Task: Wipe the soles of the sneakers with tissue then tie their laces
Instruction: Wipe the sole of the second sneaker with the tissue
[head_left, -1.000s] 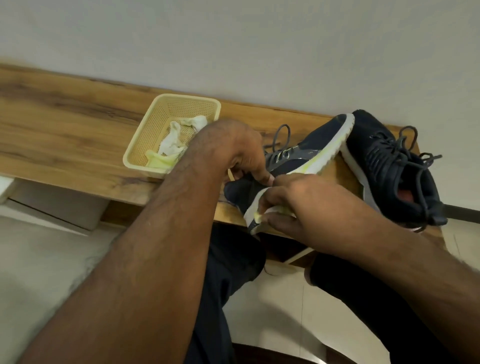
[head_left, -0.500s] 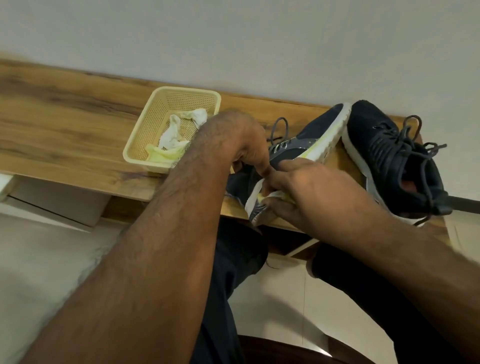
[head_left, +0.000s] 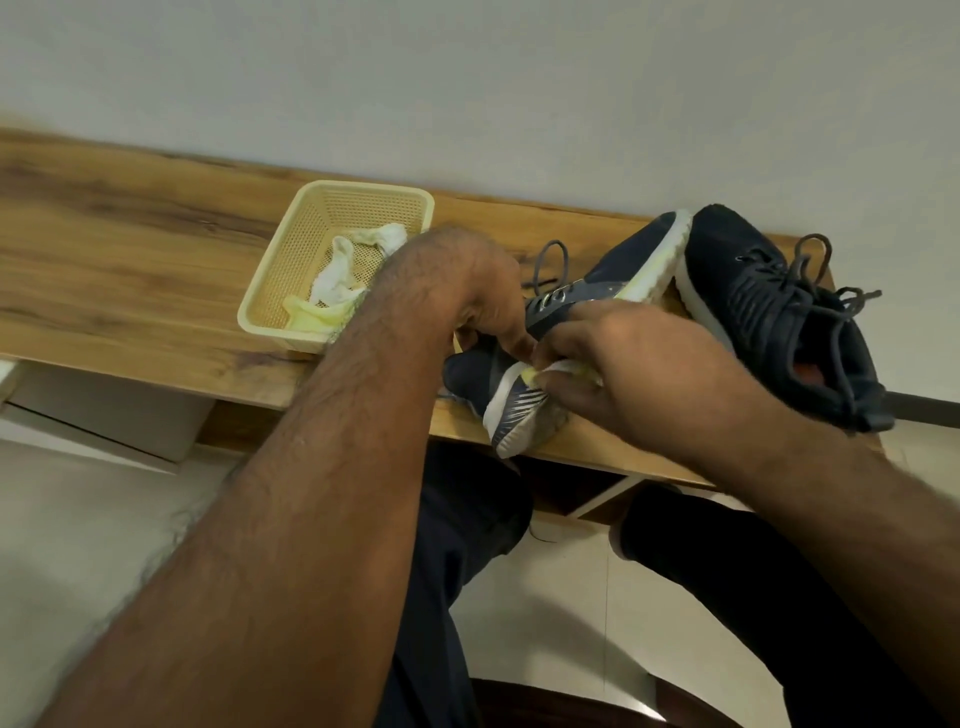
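A dark navy sneaker with a white sole lies tipped on its side on the wooden shelf, heel toward me. My left hand grips it near the collar. My right hand pinches a white and yellow tissue and presses it against the sole's rim at the heel. The heel's grooved tread shows below the tissue. The second navy sneaker stands upright at the right, its grey laces loose.
A pale yellow plastic basket with crumpled used tissues sits on the shelf left of my hands. A plain wall rises behind. My legs in dark trousers and the tiled floor are below the shelf edge.
The sneaker's heel has turned so more of its tread shows. My right hand with the tissue has shifted slightly along the heel rim. The camera has tilted a little.
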